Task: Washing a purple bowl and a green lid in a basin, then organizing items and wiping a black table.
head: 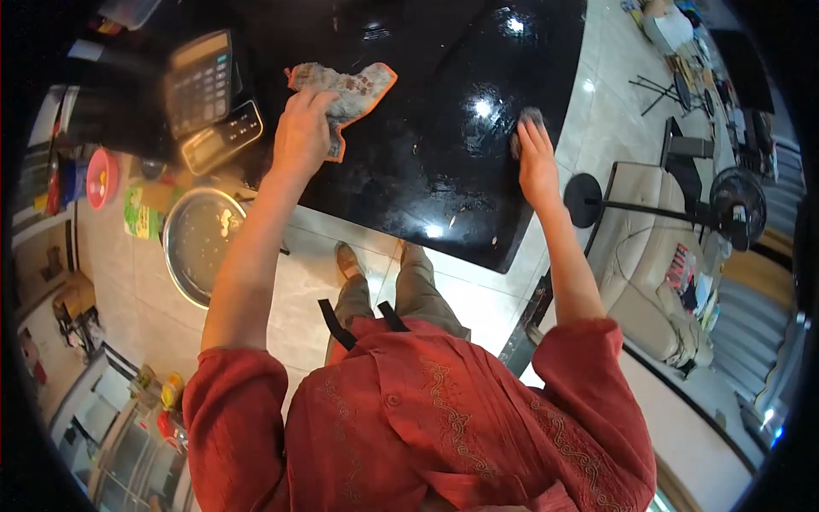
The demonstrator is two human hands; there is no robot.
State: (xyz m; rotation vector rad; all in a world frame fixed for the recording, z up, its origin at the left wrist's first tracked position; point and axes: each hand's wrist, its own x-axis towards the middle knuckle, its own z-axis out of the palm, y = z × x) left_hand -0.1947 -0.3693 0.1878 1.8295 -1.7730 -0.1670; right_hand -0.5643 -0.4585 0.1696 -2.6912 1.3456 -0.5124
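Observation:
My left hand (302, 131) grips a grey fluffy cleaning cloth (361, 96) with orange edging, which lies bunched on a glossy black table (397, 166). Part of the cloth is hidden under the fingers. Near the table's right edge, my right hand (537, 163) has its fingers over a dark grey scouring pad (530, 115), pressed to the tabletop. Most of the pad is covered by the hand. Wet streaks and a few small pale crumbs show on the black surface between my hands.
Left of my left hand are a calculator (201, 83) and a flat device with buttons (224, 137). A metal basin of cloudy water (198, 249) stands below the table's left side. A pink basin (102, 179) sits farther left. At right are a pedestal fan (736, 208) and a sofa (640, 269).

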